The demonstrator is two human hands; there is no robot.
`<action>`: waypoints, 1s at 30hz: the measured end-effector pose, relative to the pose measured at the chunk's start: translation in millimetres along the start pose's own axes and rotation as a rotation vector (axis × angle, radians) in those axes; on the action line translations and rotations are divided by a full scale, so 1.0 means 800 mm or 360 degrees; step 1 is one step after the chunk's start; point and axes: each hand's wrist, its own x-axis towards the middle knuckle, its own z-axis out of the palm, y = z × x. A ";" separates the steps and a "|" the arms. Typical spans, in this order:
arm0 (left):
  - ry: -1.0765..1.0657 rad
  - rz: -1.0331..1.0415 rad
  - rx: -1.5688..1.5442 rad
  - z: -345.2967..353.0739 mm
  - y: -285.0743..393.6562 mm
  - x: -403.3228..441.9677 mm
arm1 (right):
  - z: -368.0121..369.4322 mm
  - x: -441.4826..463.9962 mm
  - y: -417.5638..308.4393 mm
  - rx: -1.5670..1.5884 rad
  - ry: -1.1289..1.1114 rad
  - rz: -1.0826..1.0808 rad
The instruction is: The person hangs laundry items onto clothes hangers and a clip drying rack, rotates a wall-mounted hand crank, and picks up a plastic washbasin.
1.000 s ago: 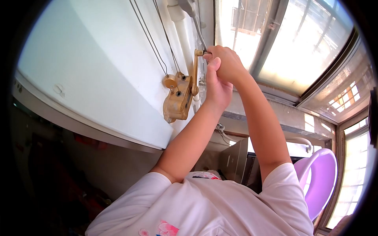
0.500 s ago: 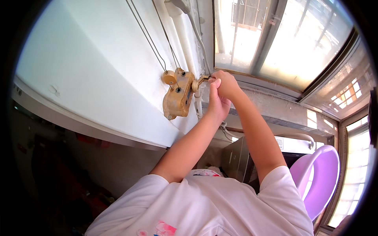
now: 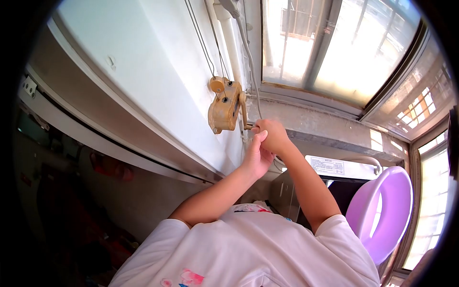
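A gold-coloured hand winch (image 3: 224, 107) is fixed to the white wall, with thin wires (image 3: 201, 38) running up from it. Its crank arm (image 3: 244, 111) points downward on the winch's right side. My right hand (image 3: 273, 135) is closed round the crank's handle end, which is mostly hidden by the fingers. My left hand (image 3: 258, 157) is just below, pressed against my right hand with its thumb raised. Its fingers are partly hidden behind the right hand, so what they hold cannot be made out.
A grey cable (image 3: 250, 57) hangs beside a white pipe (image 3: 232, 45). Windows (image 3: 354, 52) stand above a ledge (image 3: 311, 126). At the right, a purple basin (image 3: 399, 210) leans near a white-topped appliance (image 3: 334, 166). A door frame edge (image 3: 119, 150) crosses the left.
Both hands have moved down together with the crank, which has swung from pointing up to pointing down. The view has shifted a little, showing more of the door frame.
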 end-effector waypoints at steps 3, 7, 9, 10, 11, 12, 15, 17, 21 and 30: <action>-0.0039 0.0021 0.0086 0.015 -0.003 -0.048 | -0.012 -0.035 -0.031 0.0008 -0.0043 0.0025; -0.0129 0.0094 0.0205 0.039 0.003 -0.089 | -0.042 -0.066 -0.074 -0.0040 -0.0041 -0.0067; -0.0175 0.0168 0.0271 0.053 0.010 -0.100 | -0.058 -0.072 -0.091 -0.0076 -0.0051 -0.0098; -0.0222 0.0240 0.0336 0.059 0.014 -0.104 | -0.064 -0.074 -0.098 -0.0055 -0.0002 -0.0132; -0.0223 0.0242 0.0337 0.067 0.018 -0.104 | -0.069 -0.075 -0.103 -0.0032 0.0046 -0.0164; -0.0279 0.0370 0.0427 0.076 0.024 -0.101 | -0.073 -0.074 -0.105 -0.0031 0.0047 -0.0164; -0.0391 0.0567 0.0475 0.085 0.035 -0.084 | -0.086 -0.064 -0.109 -0.0038 0.0272 -0.0332; -0.0449 0.0635 0.0429 0.091 0.042 -0.070 | -0.101 -0.056 -0.114 0.0017 0.0306 -0.0396; -0.0595 0.0781 0.0542 0.110 0.059 -0.047 | -0.122 -0.041 -0.122 0.0069 0.0392 -0.0429; -0.0649 0.0902 0.0573 0.141 0.081 0.015 | -0.152 0.016 -0.112 0.0081 0.0569 -0.0477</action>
